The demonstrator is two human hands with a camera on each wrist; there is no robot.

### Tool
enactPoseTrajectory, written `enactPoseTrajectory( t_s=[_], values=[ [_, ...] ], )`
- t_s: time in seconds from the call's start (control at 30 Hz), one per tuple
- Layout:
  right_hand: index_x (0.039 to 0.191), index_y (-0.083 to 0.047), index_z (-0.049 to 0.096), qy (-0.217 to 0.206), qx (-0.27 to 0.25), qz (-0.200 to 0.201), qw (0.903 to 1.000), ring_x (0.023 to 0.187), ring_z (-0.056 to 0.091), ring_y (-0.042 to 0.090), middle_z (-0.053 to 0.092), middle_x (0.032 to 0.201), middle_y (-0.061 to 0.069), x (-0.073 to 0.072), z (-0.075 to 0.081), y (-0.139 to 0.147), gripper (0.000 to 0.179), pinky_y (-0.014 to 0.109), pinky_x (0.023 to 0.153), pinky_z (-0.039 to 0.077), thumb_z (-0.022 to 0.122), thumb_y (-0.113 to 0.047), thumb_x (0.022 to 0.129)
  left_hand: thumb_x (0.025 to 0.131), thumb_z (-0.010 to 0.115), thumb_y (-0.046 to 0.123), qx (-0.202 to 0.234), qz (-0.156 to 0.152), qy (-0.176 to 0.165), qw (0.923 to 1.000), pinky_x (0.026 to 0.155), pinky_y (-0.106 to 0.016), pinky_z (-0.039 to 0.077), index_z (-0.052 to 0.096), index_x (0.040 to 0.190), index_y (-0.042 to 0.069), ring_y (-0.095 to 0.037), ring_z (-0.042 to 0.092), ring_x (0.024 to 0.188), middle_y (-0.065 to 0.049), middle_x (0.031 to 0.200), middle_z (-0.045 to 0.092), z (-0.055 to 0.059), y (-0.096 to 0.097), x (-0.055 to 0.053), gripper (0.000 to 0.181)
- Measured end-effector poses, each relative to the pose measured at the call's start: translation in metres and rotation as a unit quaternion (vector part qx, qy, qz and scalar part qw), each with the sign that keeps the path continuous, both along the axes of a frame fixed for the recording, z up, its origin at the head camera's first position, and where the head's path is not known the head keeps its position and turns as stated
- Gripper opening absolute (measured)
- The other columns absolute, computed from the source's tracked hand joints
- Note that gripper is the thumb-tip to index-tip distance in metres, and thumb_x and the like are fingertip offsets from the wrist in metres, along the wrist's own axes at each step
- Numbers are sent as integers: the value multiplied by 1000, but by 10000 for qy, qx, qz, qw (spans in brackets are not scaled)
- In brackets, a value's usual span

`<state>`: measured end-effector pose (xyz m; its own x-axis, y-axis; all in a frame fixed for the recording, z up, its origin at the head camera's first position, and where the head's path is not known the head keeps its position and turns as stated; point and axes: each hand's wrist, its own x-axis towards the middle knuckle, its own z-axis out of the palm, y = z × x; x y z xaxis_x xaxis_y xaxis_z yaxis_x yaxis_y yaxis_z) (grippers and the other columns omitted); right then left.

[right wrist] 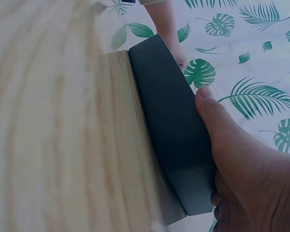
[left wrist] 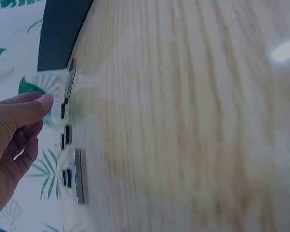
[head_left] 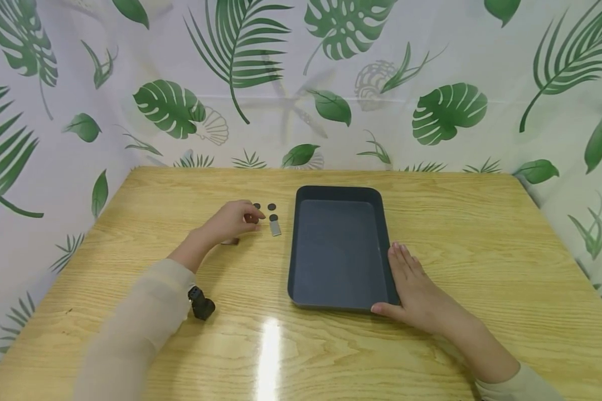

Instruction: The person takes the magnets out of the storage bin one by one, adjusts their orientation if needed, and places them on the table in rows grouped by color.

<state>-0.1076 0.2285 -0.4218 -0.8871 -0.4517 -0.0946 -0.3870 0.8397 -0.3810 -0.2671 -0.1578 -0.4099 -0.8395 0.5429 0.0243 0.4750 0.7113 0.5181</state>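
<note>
A dark grey rectangular tray (head_left: 338, 253) lies on the wooden table. My right hand (head_left: 421, 298) rests against its right side with fingers straight, the thumb at the near right corner. Left of the tray, my left hand (head_left: 233, 220) hovers with loosely bent fingers, thumb and index apart, and nothing shows between them. Small black discs (head_left: 272, 206) and a flat grey rectangular piece (head_left: 275, 229) lie just beyond its fingertips. Another flat metallic piece (head_left: 230, 241) sits partly under the left hand. In the left wrist view, several discs (left wrist: 68, 134) stand near the hand.
The wooden table (head_left: 481, 239) runs back to a white cloth (head_left: 261, 139) printed with green leaves, which also hangs at both sides. A small black device (head_left: 200, 305) is attached at the left wrist. The tray's walls rise above the table.
</note>
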Motion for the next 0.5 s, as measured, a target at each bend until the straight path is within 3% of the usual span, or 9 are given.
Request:
enactPoseTrajectory(
  t_s=[0.3, 0.5],
  values=[
    [148, 7, -6, 18, 10, 9, 10000, 143, -10, 38, -10, 154, 26, 1, -1, 1, 107, 43, 116, -6, 54, -59, 88, 89, 62, 0, -527, -635, 210, 9964, 83, -36, 51, 69, 110, 1, -30, 61, 99, -14, 106, 61, 3, 29, -4, 23],
    [148, 6, -6, -13, -4, -20, 10000, 143, -10, 38, -10, 155, 25, 1, -1, 0, 107, 45, 116, -4, 54, -59, 88, 86, 65, -2, -903, -1426, 804, 9824, 83, -32, 51, 71, 105, 2, -27, 61, 95, -13, 101, 61, 0, 35, -10, 21]
  ],
)
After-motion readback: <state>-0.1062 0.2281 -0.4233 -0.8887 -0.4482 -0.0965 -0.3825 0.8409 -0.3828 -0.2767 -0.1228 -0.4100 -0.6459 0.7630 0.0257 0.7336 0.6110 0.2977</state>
